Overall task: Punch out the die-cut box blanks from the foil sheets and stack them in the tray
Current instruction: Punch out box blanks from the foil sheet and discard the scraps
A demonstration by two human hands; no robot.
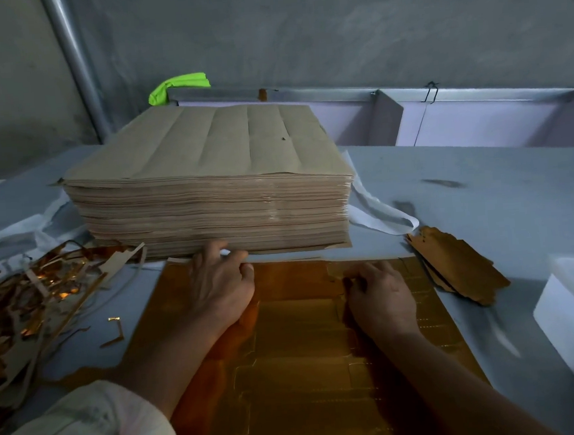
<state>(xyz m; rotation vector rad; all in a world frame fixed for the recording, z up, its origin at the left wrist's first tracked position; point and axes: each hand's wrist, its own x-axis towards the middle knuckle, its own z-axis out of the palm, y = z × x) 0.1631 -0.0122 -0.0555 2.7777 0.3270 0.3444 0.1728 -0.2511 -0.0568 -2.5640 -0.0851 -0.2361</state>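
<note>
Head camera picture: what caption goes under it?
Left hand and right hand on a gold foil sheet, before a stack of brown sheets, foil scraps at left.

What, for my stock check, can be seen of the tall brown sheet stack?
The stack is a tall pile of thin sheets, brown and paper-like, its top sheet creased lengthwise. It stands on white wrapping on the table, behind the foil sheet. Fingertips of the left hand appear to touch its bottom edge.
</note>
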